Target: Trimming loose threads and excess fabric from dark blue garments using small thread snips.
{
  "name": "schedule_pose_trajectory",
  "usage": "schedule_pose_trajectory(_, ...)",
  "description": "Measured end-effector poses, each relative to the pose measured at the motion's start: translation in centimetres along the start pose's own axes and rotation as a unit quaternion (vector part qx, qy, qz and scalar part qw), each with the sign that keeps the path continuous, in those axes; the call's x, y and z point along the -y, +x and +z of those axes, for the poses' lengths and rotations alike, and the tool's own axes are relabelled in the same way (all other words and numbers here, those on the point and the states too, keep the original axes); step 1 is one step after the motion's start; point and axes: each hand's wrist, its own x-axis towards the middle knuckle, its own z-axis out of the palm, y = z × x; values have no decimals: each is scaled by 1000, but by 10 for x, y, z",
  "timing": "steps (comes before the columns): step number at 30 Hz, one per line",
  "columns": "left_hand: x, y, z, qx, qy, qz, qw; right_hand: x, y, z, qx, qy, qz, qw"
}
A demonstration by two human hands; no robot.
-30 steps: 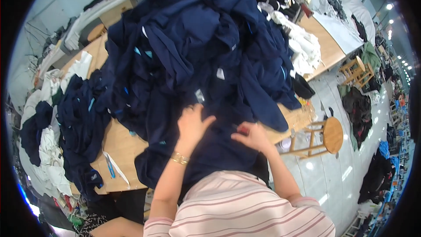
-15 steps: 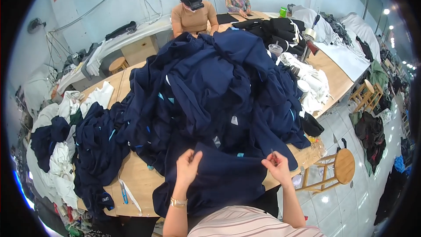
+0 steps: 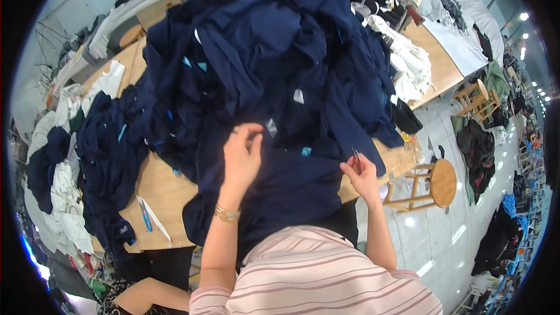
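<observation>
A navy-blue garment (image 3: 291,181) lies spread toward me at the table's near edge, in front of a large heap of navy garments (image 3: 262,29). My left hand (image 3: 241,154) is over its left part, fingers stretched out and thumb apart, gripping nothing I can see. On the right, my right hand (image 3: 361,178) is closed round small thread snips (image 3: 355,154), whose thin metal tips point away from me. Its fingertips also meet the right edge of the navy cloth. A pale label (image 3: 271,128) shows on the navy cloth just beyond my left hand.
Blue-handled snips (image 3: 144,216) and a white strip (image 3: 158,224) lie on the wooden table (image 3: 175,198) at left. White cloth (image 3: 402,58) is at the far right, a wooden stool (image 3: 442,184) beside the table. Another person's arm (image 3: 154,294) shows at lower left.
The view has tipped downward. My left hand has moved a little forward over the cloth and its fingers have spread. My right hand stays at the cloth's right edge with the snips.
</observation>
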Motion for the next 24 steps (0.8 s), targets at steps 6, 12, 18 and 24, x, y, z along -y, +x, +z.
schedule_pose_trajectory(6,10,3,-16,10,14,-76,997,-8,-11,-6,-8,-10,38,999)
schedule_pose_trajectory(12,6,-9,4,90,3,-39,995,-8,-12,-7,6,-35,21,999)
schedule_pose_trajectory(18,21,-15,51,230,55,64,970,-7,-13,-7,1,-22,24,999)
schedule_pose_trajectory(24,17,-11,41,342,117,65,930,-11,-12,-6,-85,-20,-33,996)
